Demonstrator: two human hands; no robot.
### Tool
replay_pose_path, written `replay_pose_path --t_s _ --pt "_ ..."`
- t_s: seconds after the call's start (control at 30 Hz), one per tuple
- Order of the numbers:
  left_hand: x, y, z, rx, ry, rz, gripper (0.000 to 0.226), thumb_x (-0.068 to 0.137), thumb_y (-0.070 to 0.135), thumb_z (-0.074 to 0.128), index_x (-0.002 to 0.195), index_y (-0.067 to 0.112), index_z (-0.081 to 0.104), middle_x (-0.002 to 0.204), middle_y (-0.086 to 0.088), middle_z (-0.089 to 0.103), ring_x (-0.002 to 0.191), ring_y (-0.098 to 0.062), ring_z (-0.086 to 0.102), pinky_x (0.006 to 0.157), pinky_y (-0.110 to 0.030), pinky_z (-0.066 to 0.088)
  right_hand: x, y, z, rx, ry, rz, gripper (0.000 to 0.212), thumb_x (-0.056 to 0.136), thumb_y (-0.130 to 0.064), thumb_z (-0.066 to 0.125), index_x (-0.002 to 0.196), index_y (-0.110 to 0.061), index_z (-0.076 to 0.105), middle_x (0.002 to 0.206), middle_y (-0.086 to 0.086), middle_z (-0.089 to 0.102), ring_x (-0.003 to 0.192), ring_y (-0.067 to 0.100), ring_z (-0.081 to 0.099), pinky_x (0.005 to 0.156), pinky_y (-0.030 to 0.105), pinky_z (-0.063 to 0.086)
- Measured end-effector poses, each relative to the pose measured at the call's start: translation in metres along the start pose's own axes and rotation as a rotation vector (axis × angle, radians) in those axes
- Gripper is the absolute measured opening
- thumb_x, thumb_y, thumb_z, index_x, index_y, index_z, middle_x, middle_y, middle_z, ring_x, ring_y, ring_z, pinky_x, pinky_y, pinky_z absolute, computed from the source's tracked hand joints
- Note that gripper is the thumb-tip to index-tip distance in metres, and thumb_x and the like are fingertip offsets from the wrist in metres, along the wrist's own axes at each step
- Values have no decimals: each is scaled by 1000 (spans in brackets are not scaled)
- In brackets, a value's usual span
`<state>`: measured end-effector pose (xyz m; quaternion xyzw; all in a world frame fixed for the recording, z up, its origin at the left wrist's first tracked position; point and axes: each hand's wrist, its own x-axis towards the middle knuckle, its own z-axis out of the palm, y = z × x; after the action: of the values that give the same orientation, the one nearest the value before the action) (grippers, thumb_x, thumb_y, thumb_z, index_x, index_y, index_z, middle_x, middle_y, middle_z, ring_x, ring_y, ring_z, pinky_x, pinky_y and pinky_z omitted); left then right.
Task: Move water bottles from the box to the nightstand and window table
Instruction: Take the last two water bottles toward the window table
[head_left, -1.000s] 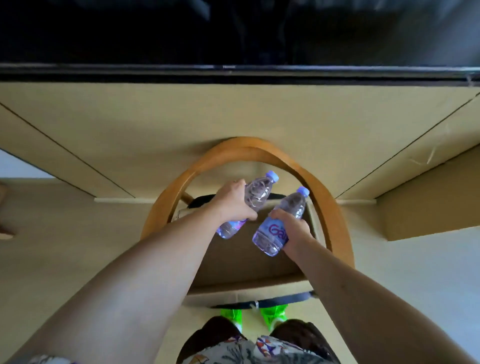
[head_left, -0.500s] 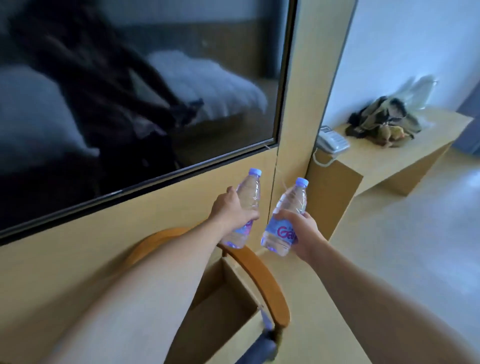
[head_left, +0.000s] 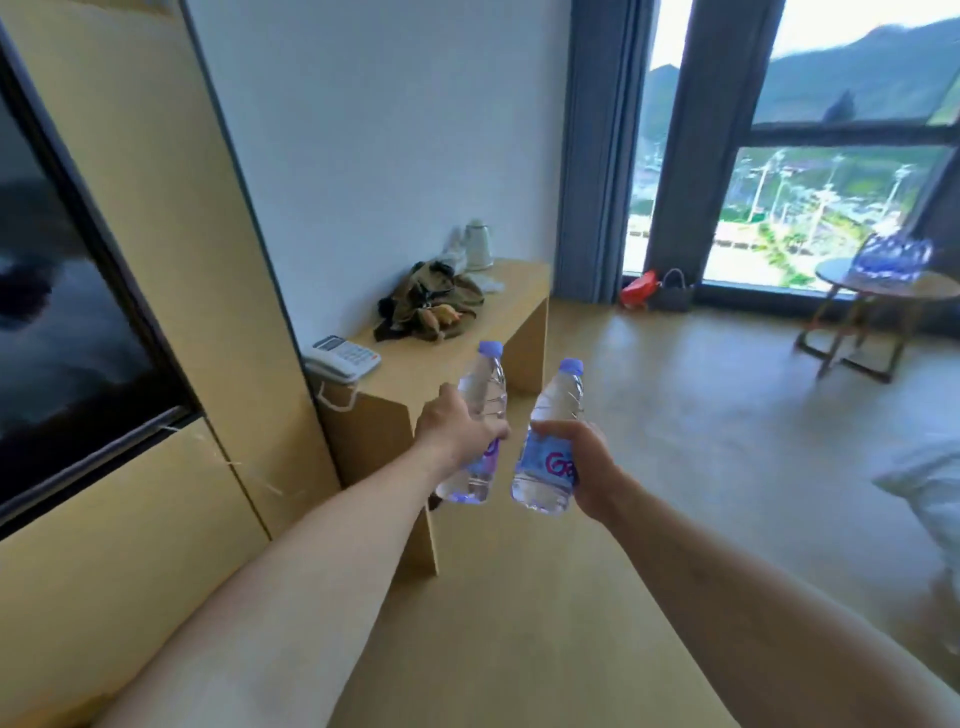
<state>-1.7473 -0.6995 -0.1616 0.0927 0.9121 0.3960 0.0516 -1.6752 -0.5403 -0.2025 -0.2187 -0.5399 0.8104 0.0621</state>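
Bottles, two, are held in mid-air, one per hand, upright with a slight tilt, blue caps on. Left hand (head_left: 457, 431): fingers curled round the middle of the left bottle (head_left: 480, 415), thumb across its front; the base shows below the hand. Right hand (head_left: 587, 467): fingers wrapped round the labelled lower part of the right bottle (head_left: 553, 436), thumb on the near side. The bottles stand just beside each other, not touching. Both forearms extend from the lower edge.

Beyond the hands, a wooden tabletop (head_left: 519, 291) against the white wall carries a telephone (head_left: 343, 358), a heap of olive cloth (head_left: 431, 306) and a white kettle (head_left: 478, 244). Dark glass panel (head_left: 62, 312) sits in the wood wall at left. By the window (head_left: 810, 208), a round table (head_left: 872, 291) bears a blue wrapped pack (head_left: 891, 257), blurred. Red bag (head_left: 640, 288) and dark basket (head_left: 674, 293) sit on the floor below the window. White bedding (head_left: 930, 483) shows at right.
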Motion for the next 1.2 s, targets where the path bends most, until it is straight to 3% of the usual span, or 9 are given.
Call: replay_pose_path --t_s 0.1,0.23,0.37,0.53,0.6,0.77,0.9,1.2 --pt "9 62 59 60 -82 121 85 66 50 83 132 12 47 122 -7 61 109 -29 60 87 -38 53 12 -30 -71 77 69 -49 47 86 -23 77 127 -8 60 105 25 66 90 39 67 88 53 57" --pt "31 131 130 43 -210 227 73 67 45 85 120 12 48 114 -7 63 102 -26 62 78 -35 52 21 -62 -152 163 111 -107 43 85 -34 81 119 -13 66 100 19 75 83 36 76 68 44 61" --pt "63 188 201 93 -305 337 75 63 45 86 121 13 50 108 -7 64 98 -29 64 85 -40 57 41 -86 -226 182 309 -160 43 80 -36 85 112 -12 69 91 17 75 79 35 75 68 46 61" --pt "123 252 292 110 -391 488 71 59 53 85 109 20 46 92 2 56 82 -21 57 58 -29 41 93 -122 -309 185 461 -206 46 82 -35 82 115 -9 62 94 21 67 82 37 67 82 56 58" --pt "154 279 327 101 -416 540 72 58 53 85 109 21 46 91 2 56 81 -20 57 55 -28 38 122 -141 -338 183 504 -220 48 82 -36 81 117 -9 62 97 22 67 86 39 66 89 62 56" --pt "236 355 398 88 -496 593 69 59 52 86 105 21 44 83 7 51 70 -7 48 50 -25 33 186 -200 -394 186 609 -214 50 83 -36 78 122 -9 63 98 23 69 84 38 70 83 54 59" --pt "287 408 446 62 -526 623 69 60 51 87 106 23 43 83 9 49 70 -6 48 51 -24 34 226 -235 -442 200 649 -219 54 85 -38 75 127 -7 61 102 24 71 88 40 71 78 50 62" --pt "376 501 577 15 -591 610 73 57 52 89 110 24 47 87 7 54 74 -7 52 53 -24 40 332 -288 -568 175 754 -223 60 81 -43 77 127 -8 61 102 22 71 90 39 71 92 61 57"
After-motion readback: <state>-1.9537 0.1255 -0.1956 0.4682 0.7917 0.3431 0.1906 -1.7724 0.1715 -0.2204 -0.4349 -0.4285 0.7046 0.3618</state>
